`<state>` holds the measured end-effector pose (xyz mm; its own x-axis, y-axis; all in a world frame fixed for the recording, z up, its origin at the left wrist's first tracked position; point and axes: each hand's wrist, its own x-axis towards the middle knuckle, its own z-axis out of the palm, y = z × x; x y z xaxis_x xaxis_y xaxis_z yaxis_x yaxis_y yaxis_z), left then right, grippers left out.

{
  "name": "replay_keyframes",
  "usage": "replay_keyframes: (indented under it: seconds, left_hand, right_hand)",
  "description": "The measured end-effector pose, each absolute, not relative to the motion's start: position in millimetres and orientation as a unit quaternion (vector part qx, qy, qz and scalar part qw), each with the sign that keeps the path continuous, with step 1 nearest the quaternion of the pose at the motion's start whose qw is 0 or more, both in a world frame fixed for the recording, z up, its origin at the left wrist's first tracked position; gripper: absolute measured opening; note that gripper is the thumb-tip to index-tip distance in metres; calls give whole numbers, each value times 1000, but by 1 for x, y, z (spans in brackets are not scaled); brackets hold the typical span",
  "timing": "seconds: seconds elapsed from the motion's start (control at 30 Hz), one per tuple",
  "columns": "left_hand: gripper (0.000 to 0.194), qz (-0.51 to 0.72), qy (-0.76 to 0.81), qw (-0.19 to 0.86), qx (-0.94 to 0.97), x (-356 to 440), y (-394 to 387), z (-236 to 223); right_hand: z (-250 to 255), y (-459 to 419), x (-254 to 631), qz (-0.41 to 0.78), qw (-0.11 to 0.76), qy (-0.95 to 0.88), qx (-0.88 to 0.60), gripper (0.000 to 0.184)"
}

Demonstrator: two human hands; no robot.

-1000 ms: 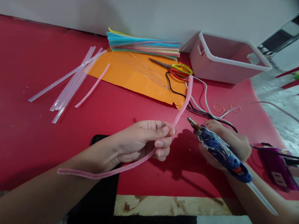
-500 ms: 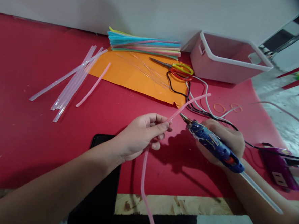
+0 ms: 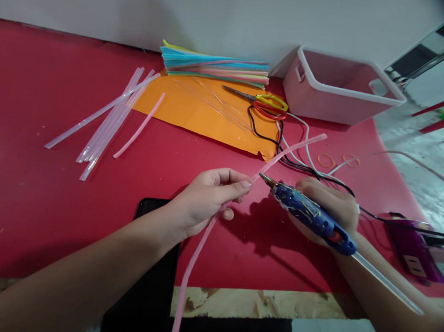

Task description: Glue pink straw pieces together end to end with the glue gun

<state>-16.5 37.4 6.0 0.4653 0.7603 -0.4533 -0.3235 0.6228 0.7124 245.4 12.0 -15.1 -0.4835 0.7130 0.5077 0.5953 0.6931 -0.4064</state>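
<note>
Between thumb and fingers, my left hand (image 3: 214, 198) pinches a long pink pipe cleaner (image 3: 197, 254). One end of it points up to the right and the longer part hangs down past the table's front edge. My right hand (image 3: 328, 207) is wrapped round a blue glue gun (image 3: 309, 211) smeared with dried glue. A glue stick (image 3: 388, 284) juts from the gun's back end. The metal nozzle (image 3: 267, 179) is at the pipe cleaner, just right of my left fingertips; whether they touch I cannot tell.
Glue sticks (image 3: 108, 119) and a short pink pipe cleaner (image 3: 139, 126) lie left. Behind are an orange envelope (image 3: 173, 108), scissors (image 3: 267, 101), a pipe cleaner bundle (image 3: 213, 68) and a pink bin (image 3: 324, 99). Cables (image 3: 300, 166) run toward a purple power strip (image 3: 412, 253). A black phone-like slab (image 3: 151, 272) lies under my left forearm.
The glue gun has moved left, bringing its nozzle to the pipe cleaner. The pipe cleaner's upper end has tipped over to the right, and its long part now hangs down.
</note>
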Motion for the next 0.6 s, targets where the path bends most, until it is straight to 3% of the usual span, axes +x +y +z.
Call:
replay_keyframes:
  seconds: [0.6]
  left_hand:
    - [21, 323, 365, 835, 254, -18, 39, 8]
  right_hand:
    - [-18, 12, 249, 87, 340, -856, -379, 14]
